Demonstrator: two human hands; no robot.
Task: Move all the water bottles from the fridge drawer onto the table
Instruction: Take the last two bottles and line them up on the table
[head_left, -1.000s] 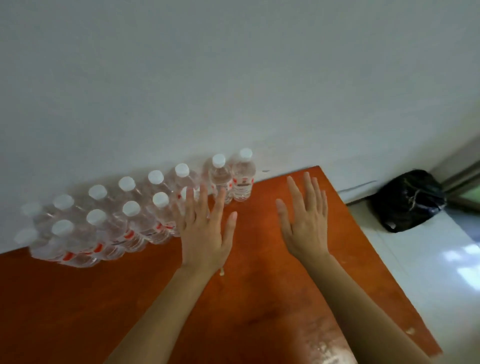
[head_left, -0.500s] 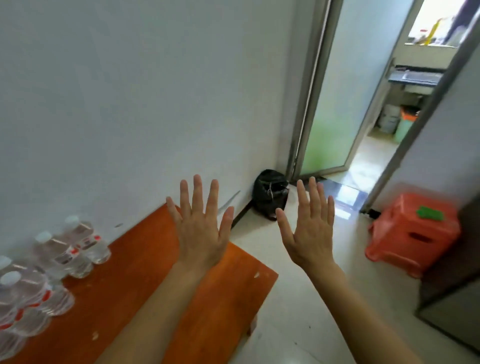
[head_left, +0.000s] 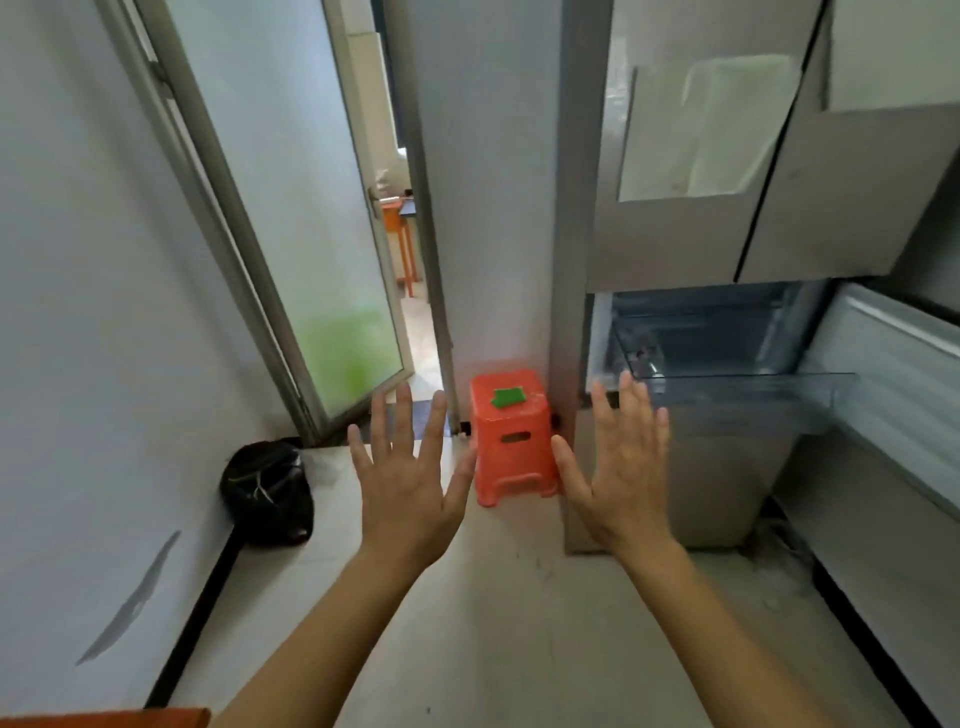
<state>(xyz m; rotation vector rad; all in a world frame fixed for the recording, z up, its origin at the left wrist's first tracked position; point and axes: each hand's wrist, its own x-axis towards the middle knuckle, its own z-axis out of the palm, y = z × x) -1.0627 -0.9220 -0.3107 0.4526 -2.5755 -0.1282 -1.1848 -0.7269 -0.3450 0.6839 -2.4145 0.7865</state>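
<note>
The grey fridge (head_left: 727, 218) stands at the right with its lower door swung open. A clear plastic fridge drawer (head_left: 737, 387) sticks out from the lower compartment; its contents cannot be made out from here. My left hand (head_left: 410, 478) and my right hand (head_left: 623, 467) are held up in front of me, palms forward, fingers spread, holding nothing. Only a corner of the orange table (head_left: 104, 719) shows at the bottom left. No water bottles are in view.
An orange plastic stool (head_left: 514, 441) with a green patch stands on the floor left of the fridge. A black bag (head_left: 267, 491) lies against the left wall. A frosted glass door (head_left: 291, 208) stands ajar onto a corridor. The fridge's open door (head_left: 893, 395) juts out at the right.
My view has swung right, away from the table with the bottles, past the doorway to the fridge. Both hands stay raised, spread and empty.
</note>
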